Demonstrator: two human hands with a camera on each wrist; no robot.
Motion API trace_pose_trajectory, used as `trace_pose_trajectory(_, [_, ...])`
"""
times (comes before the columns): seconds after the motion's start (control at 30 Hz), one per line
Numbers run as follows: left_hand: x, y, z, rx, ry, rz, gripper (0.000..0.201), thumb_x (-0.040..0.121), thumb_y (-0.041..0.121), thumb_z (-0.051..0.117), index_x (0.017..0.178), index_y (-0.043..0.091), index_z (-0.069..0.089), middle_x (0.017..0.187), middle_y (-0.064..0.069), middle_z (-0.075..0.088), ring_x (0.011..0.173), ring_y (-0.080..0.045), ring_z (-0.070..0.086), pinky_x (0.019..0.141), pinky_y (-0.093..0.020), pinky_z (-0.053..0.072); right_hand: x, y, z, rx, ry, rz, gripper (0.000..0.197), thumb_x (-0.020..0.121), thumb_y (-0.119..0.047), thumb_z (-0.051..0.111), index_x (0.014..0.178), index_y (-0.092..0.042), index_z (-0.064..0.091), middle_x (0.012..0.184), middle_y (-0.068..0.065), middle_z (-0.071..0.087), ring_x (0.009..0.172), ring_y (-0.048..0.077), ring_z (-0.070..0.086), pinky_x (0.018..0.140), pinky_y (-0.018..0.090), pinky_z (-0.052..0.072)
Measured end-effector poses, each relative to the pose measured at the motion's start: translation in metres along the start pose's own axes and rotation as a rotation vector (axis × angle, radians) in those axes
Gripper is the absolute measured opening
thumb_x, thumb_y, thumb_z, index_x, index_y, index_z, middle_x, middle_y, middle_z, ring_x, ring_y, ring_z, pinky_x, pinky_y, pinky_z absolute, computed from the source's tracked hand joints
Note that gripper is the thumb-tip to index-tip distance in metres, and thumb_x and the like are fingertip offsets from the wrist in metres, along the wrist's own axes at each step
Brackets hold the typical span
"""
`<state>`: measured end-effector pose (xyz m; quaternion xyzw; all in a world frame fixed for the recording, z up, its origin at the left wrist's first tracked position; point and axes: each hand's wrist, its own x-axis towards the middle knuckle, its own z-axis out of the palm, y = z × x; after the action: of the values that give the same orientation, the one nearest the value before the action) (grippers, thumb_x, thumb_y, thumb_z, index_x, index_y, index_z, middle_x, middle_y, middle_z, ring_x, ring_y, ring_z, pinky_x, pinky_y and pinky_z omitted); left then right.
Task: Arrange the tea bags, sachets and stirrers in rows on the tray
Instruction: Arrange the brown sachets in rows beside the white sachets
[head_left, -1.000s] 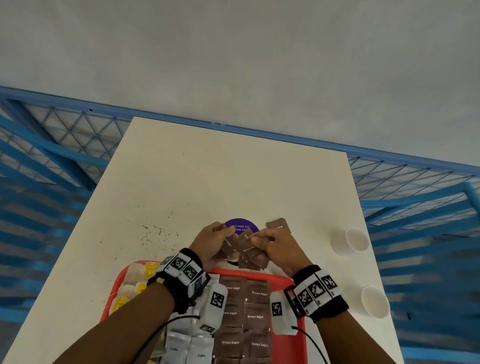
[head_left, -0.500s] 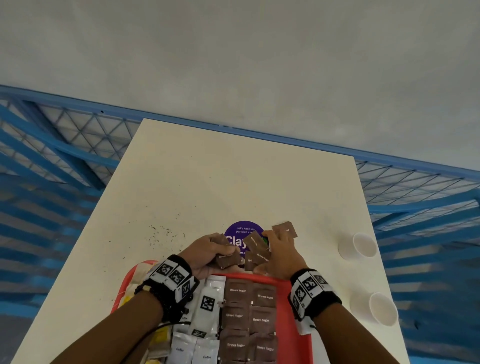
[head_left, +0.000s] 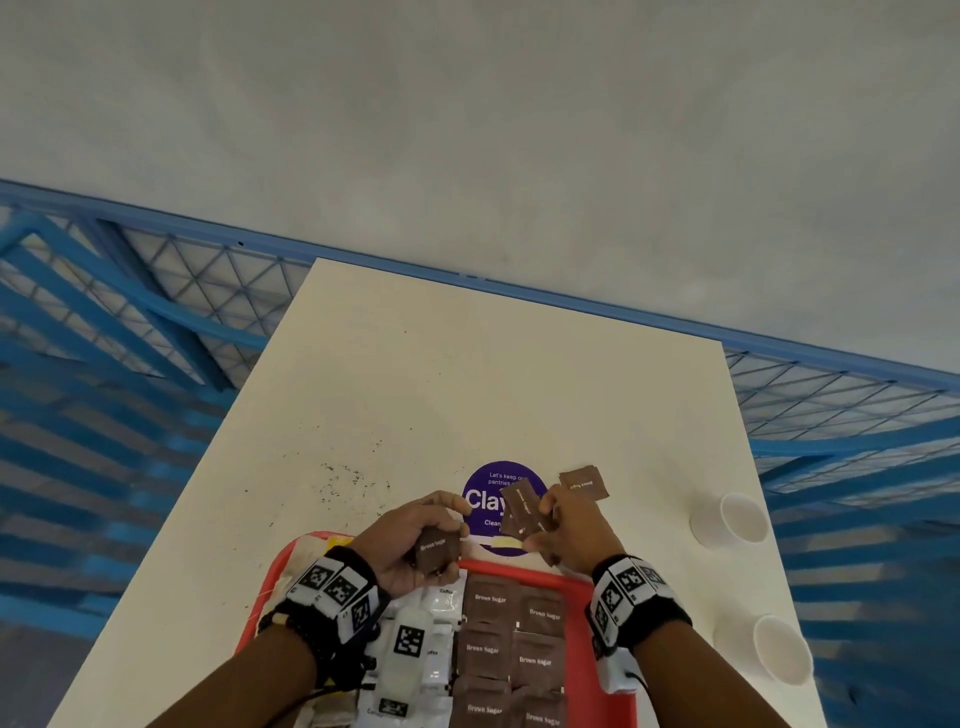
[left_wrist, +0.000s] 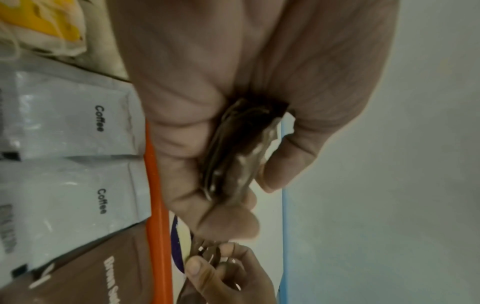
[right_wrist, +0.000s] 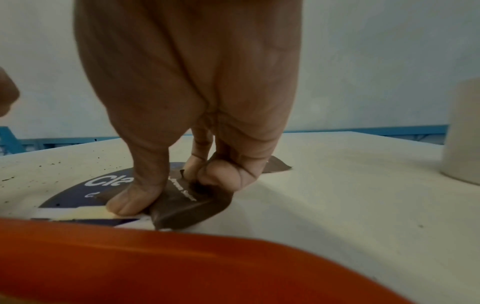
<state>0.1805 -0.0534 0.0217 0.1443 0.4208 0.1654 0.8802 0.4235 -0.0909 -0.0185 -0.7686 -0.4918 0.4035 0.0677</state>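
Note:
My left hand (head_left: 423, 538) grips a small stack of brown sugar sachets (head_left: 437, 551) just over the far edge of the red tray (head_left: 576, 613); the left wrist view shows the stack (left_wrist: 233, 156) edge-on between thumb and fingers. My right hand (head_left: 563, 530) pinches other brown sugar sachets (head_left: 521, 512) against the table on the purple sticker (head_left: 480, 499), thumb and fingers (right_wrist: 135, 197) curled on them (right_wrist: 187, 207). One more brown sachet (head_left: 584, 483) lies loose beyond that hand. Rows of brown sugar sachets (head_left: 511, 649) and white coffee sachets (left_wrist: 70, 115) fill the tray.
Two white paper cups (head_left: 730, 519) (head_left: 779, 649) stand at the table's right edge. Yellow-tagged tea bags (left_wrist: 44, 26) lie in the tray's left corner. Dark crumbs (head_left: 345, 475) dot the white table (head_left: 467, 374), and a blue metal railing (head_left: 130, 312) surrounds it.
The hands have parted: my left hand drew its sachets back toward the tray's far edge, while my right hand lowered its sachets onto the purple sticker.

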Motion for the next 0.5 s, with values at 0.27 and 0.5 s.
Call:
trace_pose_trajectory(0.27, [0.0,-0.011,0.008,0.049,0.072,0.058,0.014,0.084,0.009,0.07,0.084,0.011,0.057,0.077,-0.014,0.059,0.063,-0.024,0.061,0.049,-0.029,0.052,-0.015,0.0,-0.011,0.124,0.037,-0.029,0.024,0.077,-0.006,0.072,0.084,-0.017,0.053,0.066,-0.001,0.063,0.056,0.013,0.058,0.066,0.035,0.054])
trace_pose_trajectory(0.5, [-0.009,-0.022,0.026,0.533,0.008,0.178,0.029,0.079,0.037,0.082,0.081,0.015,0.062,0.072,-0.011,0.063,0.063,-0.022,0.057,0.052,-0.027,0.047,-0.077,-0.046,-0.022,0.6,-0.009,-0.121,0.013,0.087,-0.007,0.072,0.095,0.002,0.068,0.064,0.009,0.067,0.052,0.011,0.059,0.051,0.02,0.048])
